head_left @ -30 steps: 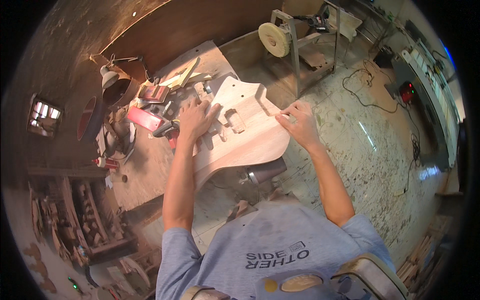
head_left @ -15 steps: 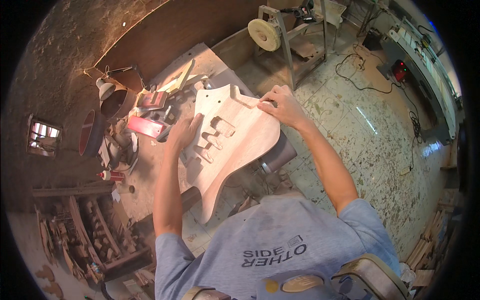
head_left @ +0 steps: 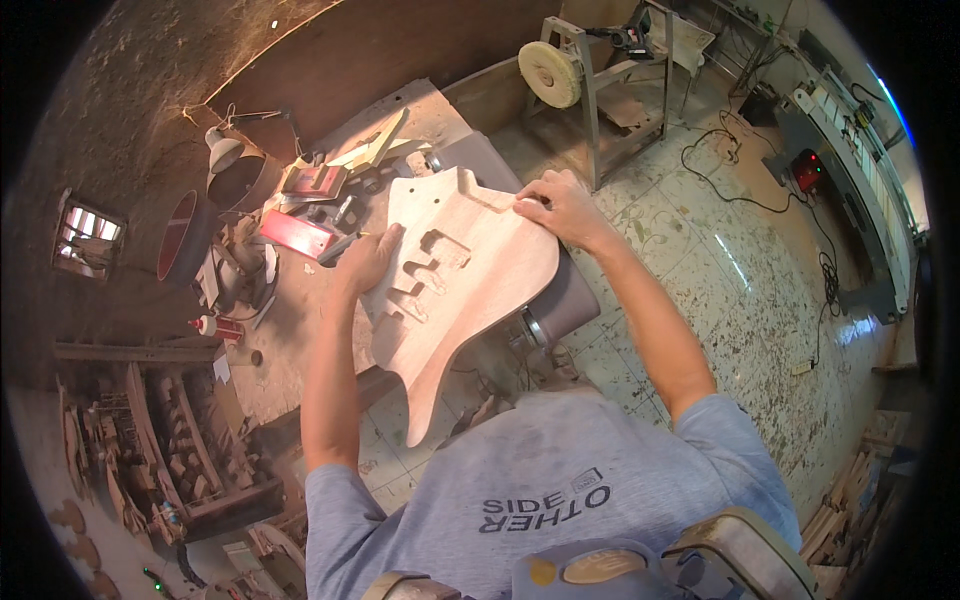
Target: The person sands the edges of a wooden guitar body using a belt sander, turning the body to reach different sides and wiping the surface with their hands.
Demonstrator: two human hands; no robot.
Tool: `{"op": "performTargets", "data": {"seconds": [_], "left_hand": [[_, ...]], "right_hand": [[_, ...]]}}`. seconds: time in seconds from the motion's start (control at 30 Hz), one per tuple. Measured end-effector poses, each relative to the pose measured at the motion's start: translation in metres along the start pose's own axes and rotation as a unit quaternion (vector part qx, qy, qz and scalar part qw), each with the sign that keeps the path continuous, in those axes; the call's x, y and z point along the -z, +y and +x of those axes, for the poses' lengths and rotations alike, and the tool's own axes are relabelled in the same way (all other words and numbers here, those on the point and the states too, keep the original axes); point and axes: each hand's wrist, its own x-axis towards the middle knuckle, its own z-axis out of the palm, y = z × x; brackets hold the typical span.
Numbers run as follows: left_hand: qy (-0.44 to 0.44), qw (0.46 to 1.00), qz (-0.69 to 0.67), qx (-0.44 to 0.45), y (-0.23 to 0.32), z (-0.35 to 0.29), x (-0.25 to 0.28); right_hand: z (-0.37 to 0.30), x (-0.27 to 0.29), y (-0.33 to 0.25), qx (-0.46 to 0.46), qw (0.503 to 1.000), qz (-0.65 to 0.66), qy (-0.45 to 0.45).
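Observation:
Between both hands I hold an unfinished pale wooden guitar body (head_left: pixel 490 270), tilted, with a neck pocket and several routed cavities cut into its face. My left hand (head_left: pixel 365 262) grips its left edge, thumb on the face and the other fingers hidden beneath. At the upper right edge, beside the neck pocket, my right hand (head_left: pixel 563 208) is closed on the wood, fingers bent over the rim. A grey cylindrical machine part (head_left: pixel 572 305) shows partly behind the guitar body.
The dusty workbench (head_left: pixel 285 375) carries a red box (head_left: pixel 297 233), wood offcuts, a red glue bottle (head_left: pixel 217 327) and a lamp (head_left: pixel 222 150). Beyond stands a buffing wheel (head_left: pixel 549 75) on a metal frame. Cables (head_left: pixel 740 195) trail over the tiled floor; a scrap-wood rack (head_left: pixel 180 440) is lower left.
The guitar body stays in both hands, tilted a little differently, its lower edge shifted slightly. The surroundings have shifted in the view as the head moved.

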Motion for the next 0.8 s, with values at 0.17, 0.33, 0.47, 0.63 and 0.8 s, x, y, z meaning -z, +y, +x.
{"op": "performTargets", "data": {"seconds": [0.17, 0.33, 0.47, 0.63, 0.8], "left_hand": [[-0.013, 1.000, -0.007, 0.007, -0.010, 0.000, 0.001], [0.017, 0.999, 0.028, -0.006, 0.034, 0.009, -0.009], [0.154, 0.979, 0.099, -0.088, 0.065, 0.016, -0.036], [0.200, 0.966, 0.106, -0.126, 0.110, 0.031, -0.065], [0.221, 0.955, 0.114, -0.159, 0.138, 0.051, -0.080]], "right_hand": [[-0.002, -0.002, -0.006, -0.017, 1.000, 0.005, -0.008], [-0.012, 0.012, 0.015, -0.087, 0.994, 0.055, 0.031], [-0.025, 0.033, 0.037, -0.155, 0.972, 0.170, 0.054], [-0.046, 0.061, 0.068, -0.200, 0.952, 0.210, 0.097], [-0.044, 0.084, 0.103, -0.234, 0.935, 0.251, 0.092]]}}
